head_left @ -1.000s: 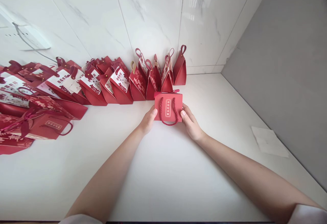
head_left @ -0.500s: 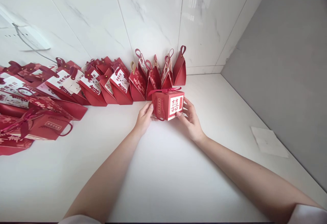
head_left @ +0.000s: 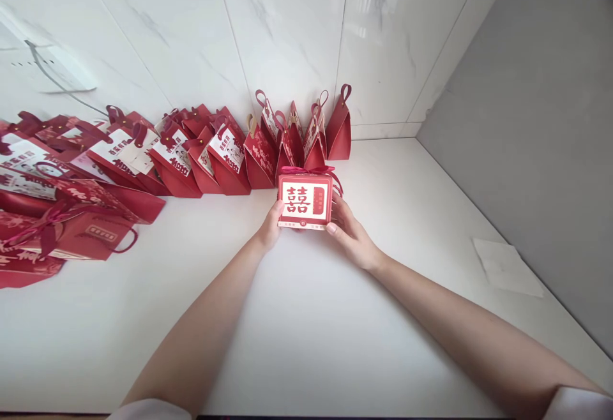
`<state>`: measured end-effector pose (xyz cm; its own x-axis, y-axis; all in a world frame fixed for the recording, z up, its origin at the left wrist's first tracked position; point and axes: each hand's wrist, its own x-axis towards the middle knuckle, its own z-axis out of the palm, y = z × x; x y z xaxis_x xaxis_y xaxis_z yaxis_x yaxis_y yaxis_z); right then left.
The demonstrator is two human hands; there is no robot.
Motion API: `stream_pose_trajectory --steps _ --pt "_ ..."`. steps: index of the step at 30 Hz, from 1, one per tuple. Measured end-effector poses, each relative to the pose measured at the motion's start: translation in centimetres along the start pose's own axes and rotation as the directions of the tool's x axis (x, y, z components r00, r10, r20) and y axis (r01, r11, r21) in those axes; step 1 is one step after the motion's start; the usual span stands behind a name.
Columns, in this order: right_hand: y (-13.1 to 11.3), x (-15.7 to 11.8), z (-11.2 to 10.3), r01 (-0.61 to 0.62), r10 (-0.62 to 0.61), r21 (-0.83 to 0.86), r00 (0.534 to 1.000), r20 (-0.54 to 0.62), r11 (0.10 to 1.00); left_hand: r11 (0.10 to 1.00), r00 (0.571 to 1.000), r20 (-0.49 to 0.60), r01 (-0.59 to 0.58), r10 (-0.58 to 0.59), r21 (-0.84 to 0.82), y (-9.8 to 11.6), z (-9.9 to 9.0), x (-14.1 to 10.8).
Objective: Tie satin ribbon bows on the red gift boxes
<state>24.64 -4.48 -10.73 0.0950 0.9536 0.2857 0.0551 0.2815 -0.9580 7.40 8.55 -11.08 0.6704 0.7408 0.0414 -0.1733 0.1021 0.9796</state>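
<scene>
Between my two hands is a red gift box (head_left: 305, 202) with a white label bearing large red characters on the side facing me. A pink-red ribbon (head_left: 306, 169) lies across its top, and a cord handle shows at its right end. My left hand (head_left: 272, 225) grips the left end, thumb on the front edge. My right hand (head_left: 353, 235) holds the right end, with the thumb near the lower front corner and the other fingers partly hidden behind. Just behind the box stand several red triangular gift boxes (head_left: 261, 155) with loop handles.
More red boxes (head_left: 175, 161) crowd the left along the marble-tiled wall (head_left: 287, 30). A ribboned red box (head_left: 93, 235) lies at the front of that group. A white paper (head_left: 507, 267) rests on the white tabletop (head_left: 297, 330) at right, beside a grey wall (head_left: 541, 120). A socket with a cable is at upper left.
The gift box has been turned in my hands, so its labelled long side now faces me instead of a corner. The cord-handled end that faced left is out of sight.
</scene>
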Motion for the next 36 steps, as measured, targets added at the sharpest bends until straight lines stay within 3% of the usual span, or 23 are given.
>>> stream_pose_trajectory --steps 3,7,11,17,21,25,30,36 --pt "0.1 -0.1 0.0 0.025 -0.025 0.012 1.000 0.015 1.000 0.998 0.999 0.013 0.036 -0.036 0.042 0.2 0.2 -0.2" --pt "0.1 -0.2 0.0 0.035 -0.035 0.008 0.999 -0.018 0.999 0.993 0.997 -0.065 0.036 -0.028 0.116 0.4 0.8 -0.2" --pt "-0.1 -0.3 0.0 0.111 -0.115 -0.077 0.992 -0.046 0.991 0.999 0.995 -0.101 0.029 -0.026 0.026 0.9 1.3 -0.1" --pt "-0.1 -0.6 0.2 0.234 -0.242 -0.219 0.970 -0.010 0.947 0.985 0.994 0.082 0.086 -0.074 -0.152 1.9 0.3 -0.2" --pt "-0.7 -0.6 0.4 0.190 -0.194 -0.161 0.981 -0.010 0.968 0.962 0.948 0.254 0.235 -0.195 -0.139 2.4 -0.9 -0.2" --pt "-0.8 -0.6 0.4 0.123 -0.129 -0.124 0.991 -0.038 0.985 0.961 0.897 0.394 0.258 -0.200 -0.100 2.6 -1.5 -0.2" --pt "-0.4 -0.5 0.4 0.087 -0.088 -0.024 0.995 -0.048 0.996 0.975 0.894 0.421 0.205 -0.153 -0.081 2.5 -1.5 -0.2" --pt "-0.1 -0.4 0.5 0.055 -0.056 -0.015 0.996 -0.067 0.998 0.964 0.866 0.445 0.266 -0.228 -0.024 2.7 -1.5 0.1"
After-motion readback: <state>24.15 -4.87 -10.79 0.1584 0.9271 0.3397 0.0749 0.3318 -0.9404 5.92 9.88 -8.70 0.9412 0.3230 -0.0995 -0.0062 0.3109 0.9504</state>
